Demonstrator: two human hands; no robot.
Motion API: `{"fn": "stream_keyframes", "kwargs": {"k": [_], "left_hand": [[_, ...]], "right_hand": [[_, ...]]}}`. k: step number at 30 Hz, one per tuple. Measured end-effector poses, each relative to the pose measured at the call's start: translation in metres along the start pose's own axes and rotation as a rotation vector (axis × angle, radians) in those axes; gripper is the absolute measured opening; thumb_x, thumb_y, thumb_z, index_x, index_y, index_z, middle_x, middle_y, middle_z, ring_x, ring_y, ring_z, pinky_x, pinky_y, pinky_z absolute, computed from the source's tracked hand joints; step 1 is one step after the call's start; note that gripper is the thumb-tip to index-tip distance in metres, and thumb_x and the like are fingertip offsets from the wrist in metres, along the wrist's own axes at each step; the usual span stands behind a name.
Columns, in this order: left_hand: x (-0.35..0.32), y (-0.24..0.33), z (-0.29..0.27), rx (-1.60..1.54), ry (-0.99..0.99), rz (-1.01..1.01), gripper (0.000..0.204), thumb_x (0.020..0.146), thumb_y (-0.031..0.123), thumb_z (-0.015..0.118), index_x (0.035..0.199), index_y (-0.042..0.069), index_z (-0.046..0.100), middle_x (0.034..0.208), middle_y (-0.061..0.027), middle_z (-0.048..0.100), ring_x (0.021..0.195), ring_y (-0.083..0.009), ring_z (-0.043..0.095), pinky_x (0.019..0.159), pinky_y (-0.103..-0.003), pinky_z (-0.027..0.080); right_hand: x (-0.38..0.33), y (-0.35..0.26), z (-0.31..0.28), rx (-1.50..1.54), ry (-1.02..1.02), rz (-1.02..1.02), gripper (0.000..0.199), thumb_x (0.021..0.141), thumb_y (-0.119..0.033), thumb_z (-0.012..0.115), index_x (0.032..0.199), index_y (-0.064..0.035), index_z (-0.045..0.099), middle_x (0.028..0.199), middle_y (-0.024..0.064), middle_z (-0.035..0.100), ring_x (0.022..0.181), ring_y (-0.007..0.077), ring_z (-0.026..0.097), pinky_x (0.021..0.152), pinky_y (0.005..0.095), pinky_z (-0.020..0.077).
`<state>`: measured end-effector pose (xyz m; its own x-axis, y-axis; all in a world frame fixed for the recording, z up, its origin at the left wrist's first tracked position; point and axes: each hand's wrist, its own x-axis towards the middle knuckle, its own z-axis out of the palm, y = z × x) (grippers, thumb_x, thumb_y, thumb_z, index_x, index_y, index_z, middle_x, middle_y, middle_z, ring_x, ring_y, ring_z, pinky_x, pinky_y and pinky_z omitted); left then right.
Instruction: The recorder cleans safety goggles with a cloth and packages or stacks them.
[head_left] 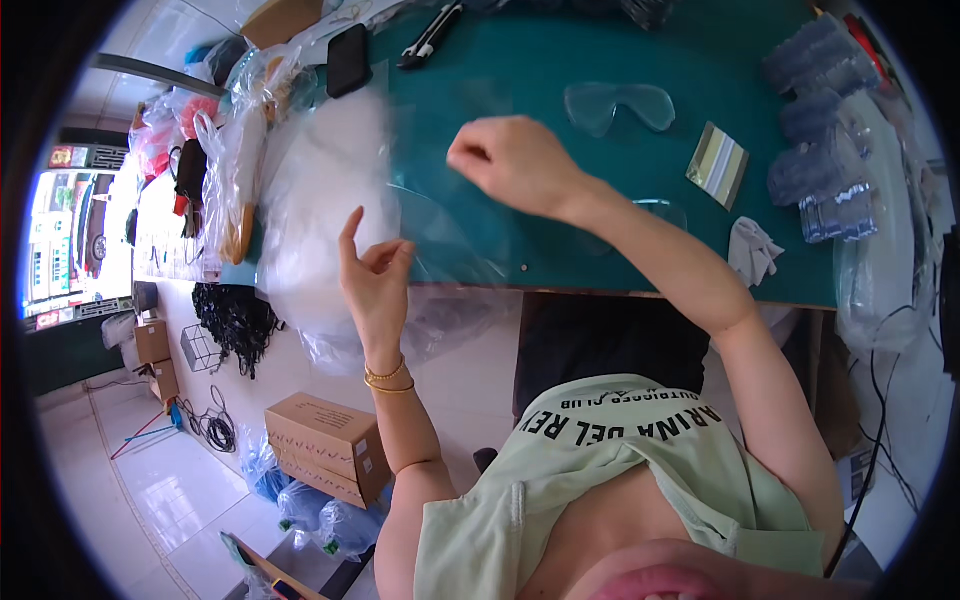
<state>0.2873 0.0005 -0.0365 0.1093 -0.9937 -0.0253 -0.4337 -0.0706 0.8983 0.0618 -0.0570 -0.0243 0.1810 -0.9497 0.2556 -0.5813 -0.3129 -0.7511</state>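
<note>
Plastic film (330, 200) — a thin, clear, crinkled bag, blurred and whitish where light catches it — spreads over the left part of the green table (640, 240) and hangs past its near edge. It lies between the two hands: the left hand (375, 285) is raised at its lower right side, fingers apart and loosely curled, index finger up; whether it touches the film cannot be told. The right hand (510, 160) hovers over the table just right of the film, fingers curled in with fingertips together, perhaps pinching an edge — the blur hides that. The bag's long axis runs roughly from the far table edge toward the person. Clear safety goggles (618, 105) lie farther right, lenses up, long axis across the table. A small striped card (717, 165) and a crumpled white cloth (752, 250) rest near the right forearm.
</note>
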Motion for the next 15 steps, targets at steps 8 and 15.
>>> {"fn": "stream_keyframes", "kwargs": {"k": [8,15], "left_hand": [[-0.008,-0.002,-0.015,0.477,0.192,0.05,0.068,0.081,0.005,0.072,0.142,0.004,0.043,0.093,-0.0099,0.07,0.081,-0.0145,0.065,0.076,-0.032,0.051],[-0.036,0.034,0.041,-0.884,-0.146,0.106,0.033,0.09,0.004,0.069,0.119,-0.003,0.055,0.106,-0.0075,0.057,0.092,-0.0156,0.057,0.079,-0.025,0.047]], "right_hand": [[-0.013,0.046,-0.069,0.309,0.39,0.178,0.021,0.093,-0.022,0.066,0.094,-0.0025,0.074,0.081,0.0033,0.07,0.075,0.0089,0.063,0.07,0.0227,0.0503],[-0.062,-0.009,-0.042,-0.38,0.649,-0.698,0.023,0.072,-0.001,0.075,0.091,-0.0142,0.073,0.075,-0.0064,0.061,0.064,0.013,0.057,0.064,0.0293,0.042]]}}
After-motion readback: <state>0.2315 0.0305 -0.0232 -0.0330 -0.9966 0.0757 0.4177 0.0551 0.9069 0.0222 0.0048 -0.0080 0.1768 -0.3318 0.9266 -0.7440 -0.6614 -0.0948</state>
